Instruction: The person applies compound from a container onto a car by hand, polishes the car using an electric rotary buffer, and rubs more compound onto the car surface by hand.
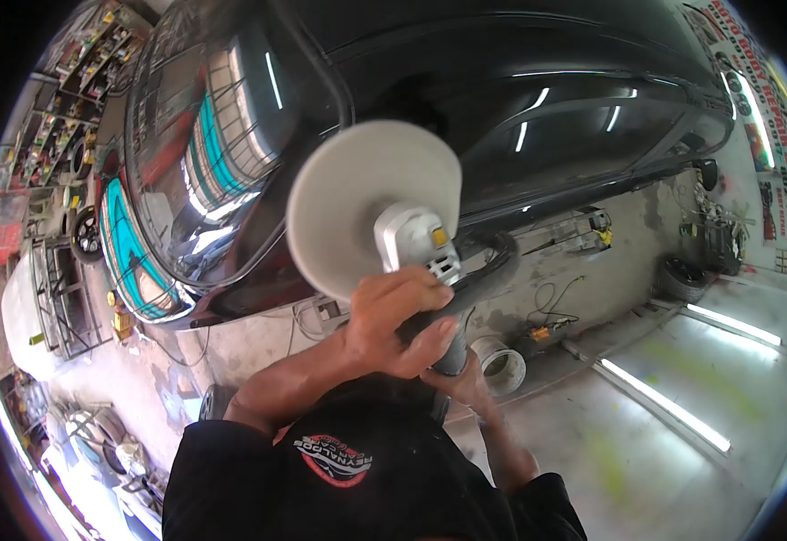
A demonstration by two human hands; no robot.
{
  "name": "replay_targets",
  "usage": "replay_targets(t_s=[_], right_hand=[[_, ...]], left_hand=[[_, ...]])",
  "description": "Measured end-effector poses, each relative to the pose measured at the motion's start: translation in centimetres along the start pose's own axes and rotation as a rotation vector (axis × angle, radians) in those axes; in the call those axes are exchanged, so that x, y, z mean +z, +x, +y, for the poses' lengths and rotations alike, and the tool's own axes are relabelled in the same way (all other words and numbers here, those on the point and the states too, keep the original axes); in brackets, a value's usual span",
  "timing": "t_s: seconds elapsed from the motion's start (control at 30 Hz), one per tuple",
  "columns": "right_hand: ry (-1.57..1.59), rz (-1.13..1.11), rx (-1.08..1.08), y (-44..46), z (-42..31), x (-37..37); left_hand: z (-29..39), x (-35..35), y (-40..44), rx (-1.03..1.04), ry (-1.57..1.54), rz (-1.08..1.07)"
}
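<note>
I hold a polisher (414,236) with a silver head and a dark body. On it sits a wide, round, off-white buffing pad (339,207), tilted toward a glossy black car (520,117). Whether pad and paint touch, I cannot tell. My left hand (398,325) is closed over the tool's body just behind the silver head. Lower down, my right hand (467,383) grips the dark rear handle, its fingers partly hidden by the tool and my left hand. A dark hose or cable (493,261) loops beside the polisher.
A white bucket (504,371) stands on the floor below the tool. Cables (556,311) lie near the wall to the right, with a tyre (682,278) farther along. Cluttered shelves (73,108) and a metal rack (60,298) are at left. Lit tubes (664,406) shine at lower right.
</note>
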State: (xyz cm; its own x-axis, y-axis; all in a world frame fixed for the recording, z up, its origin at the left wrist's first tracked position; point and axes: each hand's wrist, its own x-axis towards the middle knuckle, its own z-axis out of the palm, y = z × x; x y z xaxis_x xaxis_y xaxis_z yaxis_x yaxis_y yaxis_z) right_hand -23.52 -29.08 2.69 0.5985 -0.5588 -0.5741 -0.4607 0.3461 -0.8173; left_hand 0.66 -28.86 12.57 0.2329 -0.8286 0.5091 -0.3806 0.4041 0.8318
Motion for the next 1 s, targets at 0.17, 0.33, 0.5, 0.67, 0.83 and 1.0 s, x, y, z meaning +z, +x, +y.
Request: replay_targets(t_s=[0.17, 0.33, 0.5, 0.67, 0.83, 1.0], right_hand=[[0.092, 0.086, 0.004, -0.1, -2.9, -3.3], [0.156, 0.194, 0.021, 0.4, -2.6, -6.0], [0.314, 0.294, -0.047, 1.3, -3.2, -10.4], [0.471, 0.383, -0.088, 2.3, -6.0, -14.5], [0.569, 0.438, -0.134, 4.2, -7.1, -16.8], [0.442, 0.376, -0.082, 3.3, -3.5, -14.5]], left_hand=[[0.5, 3.2, 6.6, 0.071, -0.078, -0.021], [0.9, 7.3, 12.2, 0.098, -0.075, -0.048], [0.9, 13.1, 17.1, 0.051, -0.086, -0.089], [0.5, 18.6, 22.6, 0.110, -0.058, -0.102], [0.4, 21.3, 25.2, 0.052, -0.122, -0.118], [0.0, 18.3, 21.2, 0.231, 0.010, -0.131]])
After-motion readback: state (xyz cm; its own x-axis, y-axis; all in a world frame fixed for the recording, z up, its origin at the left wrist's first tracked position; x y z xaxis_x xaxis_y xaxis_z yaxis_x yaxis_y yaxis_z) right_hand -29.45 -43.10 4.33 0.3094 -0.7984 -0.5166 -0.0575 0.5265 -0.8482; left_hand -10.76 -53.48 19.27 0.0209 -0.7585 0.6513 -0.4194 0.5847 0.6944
